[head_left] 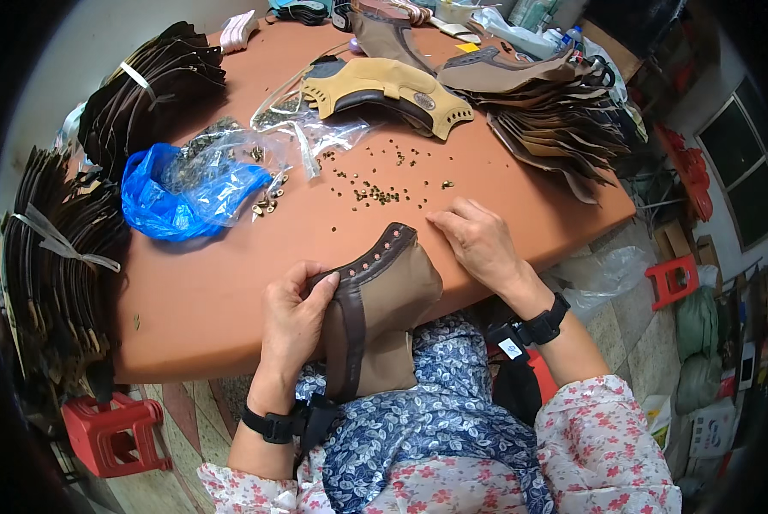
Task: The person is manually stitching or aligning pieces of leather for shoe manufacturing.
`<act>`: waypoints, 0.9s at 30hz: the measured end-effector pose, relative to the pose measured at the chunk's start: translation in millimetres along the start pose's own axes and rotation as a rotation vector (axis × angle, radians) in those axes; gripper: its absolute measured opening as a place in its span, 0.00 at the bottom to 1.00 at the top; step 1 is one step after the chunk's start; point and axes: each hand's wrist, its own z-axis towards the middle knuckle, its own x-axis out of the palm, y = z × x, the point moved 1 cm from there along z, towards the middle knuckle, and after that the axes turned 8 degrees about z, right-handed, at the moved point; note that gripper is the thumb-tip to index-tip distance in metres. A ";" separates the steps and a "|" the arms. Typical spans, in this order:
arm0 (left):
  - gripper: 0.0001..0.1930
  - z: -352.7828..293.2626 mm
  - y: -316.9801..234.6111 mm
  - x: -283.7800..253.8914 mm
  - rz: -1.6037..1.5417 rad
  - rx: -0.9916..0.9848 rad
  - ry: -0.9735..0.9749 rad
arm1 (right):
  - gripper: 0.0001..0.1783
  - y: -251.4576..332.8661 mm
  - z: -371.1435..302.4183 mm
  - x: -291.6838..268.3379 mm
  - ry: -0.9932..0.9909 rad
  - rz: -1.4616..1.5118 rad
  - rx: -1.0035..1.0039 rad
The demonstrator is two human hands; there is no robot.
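My left hand pinches a taupe shoe upper with dark brown trim between thumb and fingers, at the table's near edge. A row of small holes or eyelets runs along the dark strip at its top, and its lower part hangs over my lap. Just right of the upper, my right hand is held low by the table with thumb and forefinger pressed together. Whatever lies between those fingertips is too small to make out. Small brass-coloured eyelets are scattered on the tabletop beyond both hands.
On the brown table, a blue plastic bag and clear bags of metal bits lie left. A tan shoe upper lies farther back. Tied stacks of dark pieces line the left edge; a brown stack stands right. Red stools flank the table.
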 end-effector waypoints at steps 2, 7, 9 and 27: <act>0.06 0.2 2.6 0.2 -0.011 -0.008 -0.001 | 0.07 -1.0 0.9 0.2 0.028 -0.027 -0.005; 0.06 -0.3 1.4 0.5 -0.030 0.002 -0.006 | 0.04 -1.1 2.6 -0.8 0.013 0.099 0.125; 0.06 -0.6 1.7 0.7 -0.040 -0.003 -0.004 | 0.05 -5.4 1.0 -3.1 0.016 0.229 0.199; 0.06 0.3 7.6 1.0 -0.057 -0.012 -0.018 | 0.04 -10.5 6.5 -8.5 0.099 0.194 0.121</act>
